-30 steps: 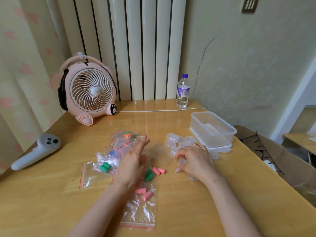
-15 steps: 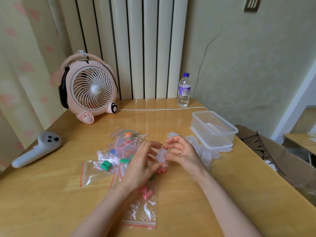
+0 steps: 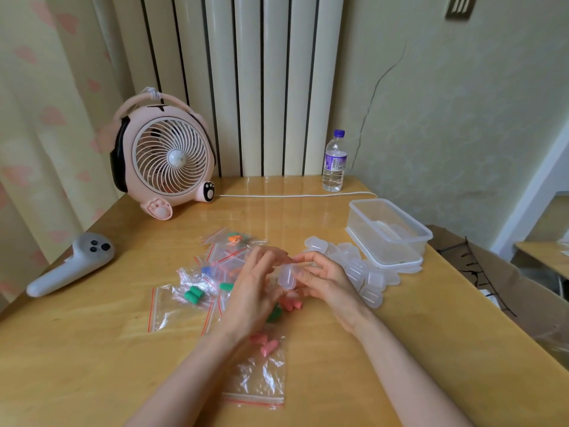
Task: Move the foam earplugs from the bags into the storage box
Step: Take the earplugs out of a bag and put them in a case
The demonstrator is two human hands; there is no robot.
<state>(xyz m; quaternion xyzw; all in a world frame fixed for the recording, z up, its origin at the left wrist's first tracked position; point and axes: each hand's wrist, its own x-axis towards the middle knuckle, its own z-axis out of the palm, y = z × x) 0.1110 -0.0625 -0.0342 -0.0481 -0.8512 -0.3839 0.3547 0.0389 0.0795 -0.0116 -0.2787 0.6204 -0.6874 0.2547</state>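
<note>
One small clear case (image 3: 287,275) in right hand (image 3: 328,283)

Soft, even light w/ a warm yellow cast; shadows faint. The glossy wooden table (image 3: 308,217) shows pale glare streaks just right of the pink fan (image 3: 167,161), & the curtain (image 3: 37,134) left of the fan looks washed-out, soft. Wide-angle bend grows far right of the fan, toward the frame edge.

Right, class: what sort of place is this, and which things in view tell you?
Probably a room in a home: a pink animal-shaped desk fan stands on a yellow wooden table, with a white ribbed radiator and a pale curtain with pink blotches behind it.
</note>
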